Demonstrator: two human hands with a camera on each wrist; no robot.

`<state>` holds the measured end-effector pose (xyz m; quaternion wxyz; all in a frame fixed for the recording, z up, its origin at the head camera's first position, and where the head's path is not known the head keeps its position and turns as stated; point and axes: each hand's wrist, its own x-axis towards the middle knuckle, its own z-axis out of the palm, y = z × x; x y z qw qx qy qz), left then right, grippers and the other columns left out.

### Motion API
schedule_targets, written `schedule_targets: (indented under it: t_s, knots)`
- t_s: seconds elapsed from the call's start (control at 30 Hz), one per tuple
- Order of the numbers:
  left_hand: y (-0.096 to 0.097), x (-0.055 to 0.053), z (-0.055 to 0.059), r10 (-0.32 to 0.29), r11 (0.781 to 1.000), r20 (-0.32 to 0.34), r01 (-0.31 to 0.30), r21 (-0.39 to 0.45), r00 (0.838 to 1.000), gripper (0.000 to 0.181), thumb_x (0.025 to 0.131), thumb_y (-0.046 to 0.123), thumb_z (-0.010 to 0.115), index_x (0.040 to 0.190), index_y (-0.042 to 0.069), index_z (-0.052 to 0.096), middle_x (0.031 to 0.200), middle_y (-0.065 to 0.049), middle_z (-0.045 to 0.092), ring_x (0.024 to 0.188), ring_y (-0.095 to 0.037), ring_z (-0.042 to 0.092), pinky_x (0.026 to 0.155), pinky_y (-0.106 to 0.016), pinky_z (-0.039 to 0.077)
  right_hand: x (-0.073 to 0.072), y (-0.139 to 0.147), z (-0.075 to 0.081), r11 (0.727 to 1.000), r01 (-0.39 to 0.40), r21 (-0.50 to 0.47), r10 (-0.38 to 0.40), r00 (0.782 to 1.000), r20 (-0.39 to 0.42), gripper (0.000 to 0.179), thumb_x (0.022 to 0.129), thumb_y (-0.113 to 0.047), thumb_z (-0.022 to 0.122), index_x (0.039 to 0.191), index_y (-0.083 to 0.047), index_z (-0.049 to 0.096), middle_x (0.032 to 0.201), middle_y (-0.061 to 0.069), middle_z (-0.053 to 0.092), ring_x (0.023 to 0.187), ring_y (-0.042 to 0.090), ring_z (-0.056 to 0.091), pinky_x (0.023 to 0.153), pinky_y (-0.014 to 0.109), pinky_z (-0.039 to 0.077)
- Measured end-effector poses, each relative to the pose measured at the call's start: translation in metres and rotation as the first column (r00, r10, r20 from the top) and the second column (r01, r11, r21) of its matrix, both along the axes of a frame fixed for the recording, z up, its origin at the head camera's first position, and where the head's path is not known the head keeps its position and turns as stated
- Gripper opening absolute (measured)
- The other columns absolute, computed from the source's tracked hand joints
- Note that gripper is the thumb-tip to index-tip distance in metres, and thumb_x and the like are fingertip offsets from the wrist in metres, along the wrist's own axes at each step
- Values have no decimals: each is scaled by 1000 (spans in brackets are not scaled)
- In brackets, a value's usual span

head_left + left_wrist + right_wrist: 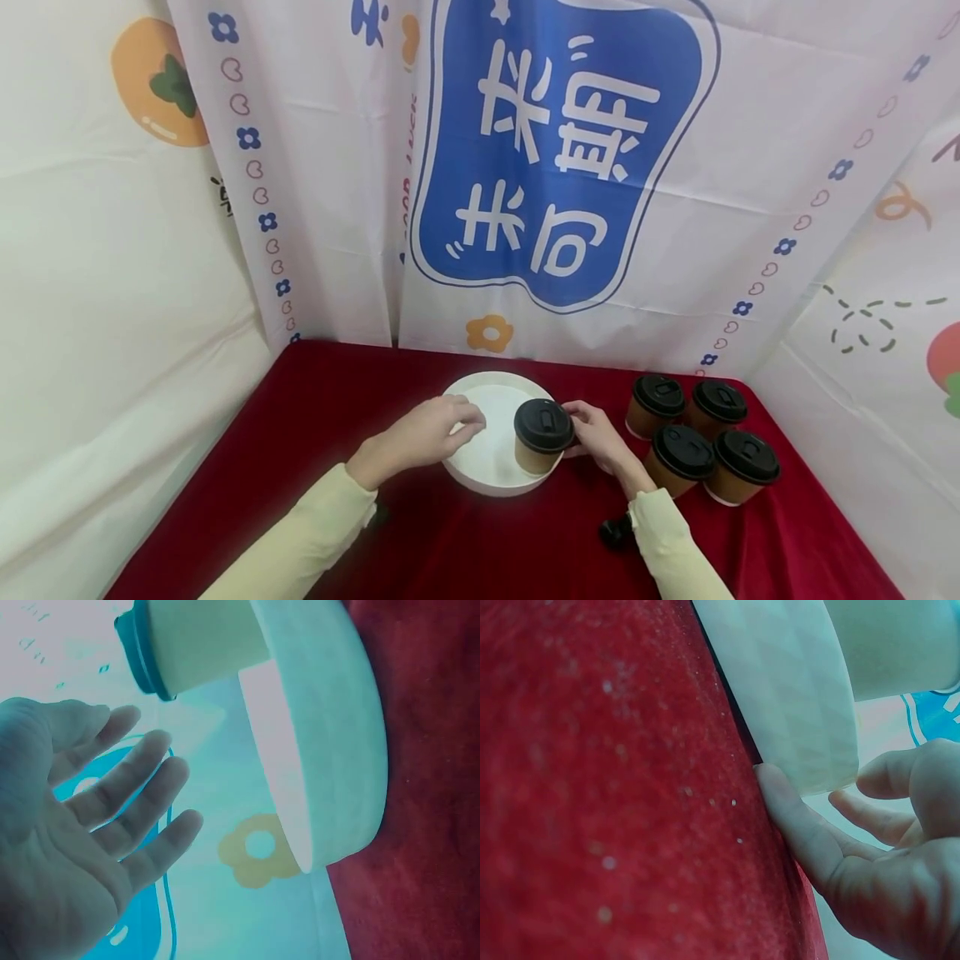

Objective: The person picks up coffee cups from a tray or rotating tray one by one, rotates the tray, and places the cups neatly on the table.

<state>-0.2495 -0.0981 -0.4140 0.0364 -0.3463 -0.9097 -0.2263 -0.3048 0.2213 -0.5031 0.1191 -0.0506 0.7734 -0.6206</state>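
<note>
A round white tray (480,483) with a raised rim lies on the red cloth. Inside it, toward the right, a brown paper cup with a black lid (542,437) stands upright. My right hand (600,437) is at the tray's right side, beside the cup. In the right wrist view, one fingertip (776,784) is at the base of the tray wall and another finger is at its rim, pinching the wall between them. My left hand (435,429) hovers over the tray's left edge, fingers relaxed and apart from the cup, holding nothing.
Several more lidded paper cups (678,454) stand grouped at the right of the red-covered table (337,417), close to my right forearm. A small black object (617,532) shows beside my right sleeve. Printed white curtains (337,208) enclose the back and sides.
</note>
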Motion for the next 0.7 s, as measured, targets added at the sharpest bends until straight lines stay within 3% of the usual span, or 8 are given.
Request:
schedule_targets:
  t_s: [0.13,0.27,0.5,0.7]
  knots:
    - [-1,-6,1,94,990,23,-96,100,995,18,95,25,63,111,20,71,103,4,69,94,-10,61,90,-32,55,0,0,0,1000,-5,-5,5,1000,-8,32,100,-13,51,129,2,51,110,17,64,83,21,68,68,47,60]
    - [-3,-13,-7,198,958,60,-206,201,978,23,96,23,62,117,17,68,108,0,68,101,-15,63,91,-35,56,-1,0,-1,1000,-13,-10,13,1000,-11,33,100,-13,50,129,3,51,111,18,64,83,22,69,68,48,60]
    - [-7,-31,-26,366,869,122,-386,309,922,29,99,25,56,124,12,62,114,-6,65,102,-21,62,88,-38,55,-2,1,-2,1000,-8,-15,8,1000,-9,32,100,-12,50,128,2,51,112,19,63,83,22,69,68,48,60]
    - [-11,-42,-39,416,807,233,-475,351,879,35,101,31,52,129,11,57,118,-9,64,107,-24,64,92,-42,55,-1,1,-2,1000,-11,-13,11,1000,-11,32,100,-12,49,129,3,51,112,19,63,83,22,68,68,48,60]
